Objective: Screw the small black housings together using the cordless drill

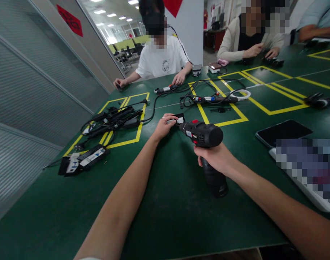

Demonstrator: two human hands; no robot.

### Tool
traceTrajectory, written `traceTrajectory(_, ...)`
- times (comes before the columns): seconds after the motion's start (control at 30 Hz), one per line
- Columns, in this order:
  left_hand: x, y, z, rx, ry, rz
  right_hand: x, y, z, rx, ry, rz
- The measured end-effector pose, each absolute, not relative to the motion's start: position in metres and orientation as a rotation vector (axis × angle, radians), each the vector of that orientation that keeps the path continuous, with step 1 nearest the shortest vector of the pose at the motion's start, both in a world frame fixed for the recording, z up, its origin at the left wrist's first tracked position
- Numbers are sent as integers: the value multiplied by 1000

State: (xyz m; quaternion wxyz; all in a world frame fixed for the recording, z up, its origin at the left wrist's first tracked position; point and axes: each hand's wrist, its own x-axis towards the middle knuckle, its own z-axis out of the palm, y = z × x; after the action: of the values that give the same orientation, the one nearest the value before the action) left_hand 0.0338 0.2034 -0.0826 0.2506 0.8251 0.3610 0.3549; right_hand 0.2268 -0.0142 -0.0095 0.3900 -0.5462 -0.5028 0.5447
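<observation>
in the head view, your right grip (215,157) is wrapped round the handle of a black cordless drill (201,133) with red accents, its battery base hanging down and its chuck pointing forward and to the left. your left grip (165,126) is stretched out ahead, its fingers on a small black piece with a white block (180,120), which lies on the green tabletop (167,220) right at the drill's front end; you cannot tell from here whether the fingers pinch the piece or only press on it, nor whether the drill tip touches it.

to the left of your left grip, a tangle of black cables and adapters (121,117) lies across yellow tape lines (124,143), with an opened black casing (93,157) showing white parts just nearer you. beyond the drill, a corded electric screwdriver (212,99) lies near a white ring (242,94). on your right, a dark phone (284,133) sits beside a white-edged device (303,180) whose face is blurred. across from you, a person in a white t-shirt (165,57) has both hands at the tabletop
</observation>
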Motion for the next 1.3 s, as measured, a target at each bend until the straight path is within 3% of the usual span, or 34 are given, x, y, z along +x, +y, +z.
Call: traceTrajectory(1.3, 31, 207, -84, 2203, 947, 960, 225, -15, -10, -1408, -1268, 1371)
